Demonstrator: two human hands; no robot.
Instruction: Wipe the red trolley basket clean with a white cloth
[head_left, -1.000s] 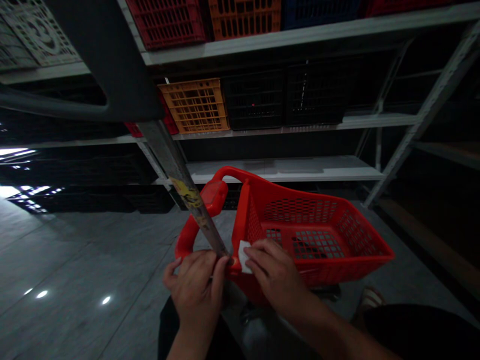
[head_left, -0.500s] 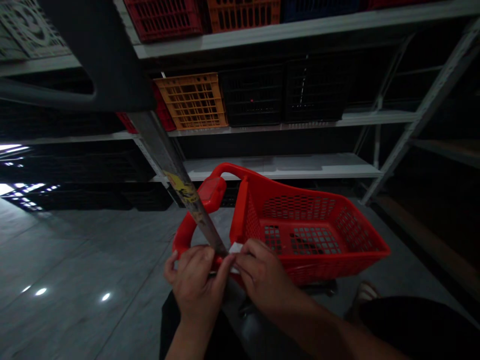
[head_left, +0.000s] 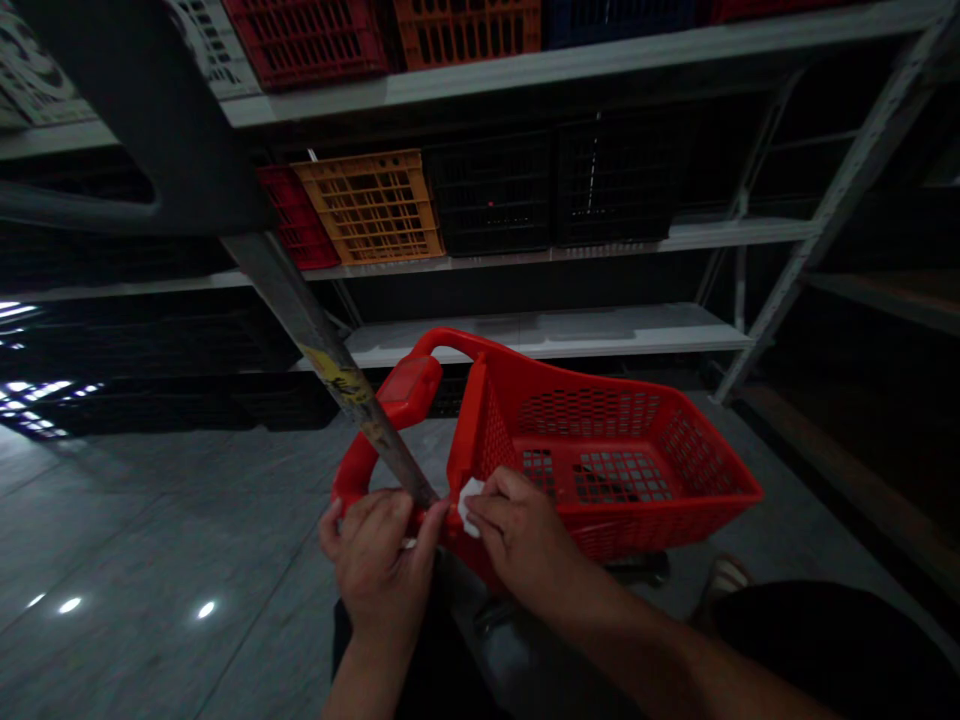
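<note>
Grip check, head view: we have both hands closed at the near corner of the red plastic trolley basket (head_left: 600, 412). Our right hand (head_left: 521, 530) pinches a white tissue (head_left: 469, 506) between thumb and fingers, pressing it onto the basket's near edge. Our left hand (head_left: 379, 570) is curled over the red loop handle (head_left: 346, 480) at the foot of the steel pole (head_left: 322, 358). A small white scrap (head_left: 409, 544) shows under that hand; too small for us to identify.

Key relation: the white tissue sits just right of the pole foot, between our hands, and our right hand is the nearer one, touching it. The steel pole's long axis tilts up and left, away from us, past a yellow sticker (head_left: 337, 375) to a dark plastic grip (head_left: 150, 130). The basket's long axis runs away to the right from that corner.

Around us: steel shelving (head_left: 525, 335) holds an orange crate (head_left: 367, 205), black crates (head_left: 555, 190) and a red crate (head_left: 296, 215). Below are a polished grey floor (head_left: 150, 520), our black trousers (head_left: 825, 640) and a sandal (head_left: 726, 575).
</note>
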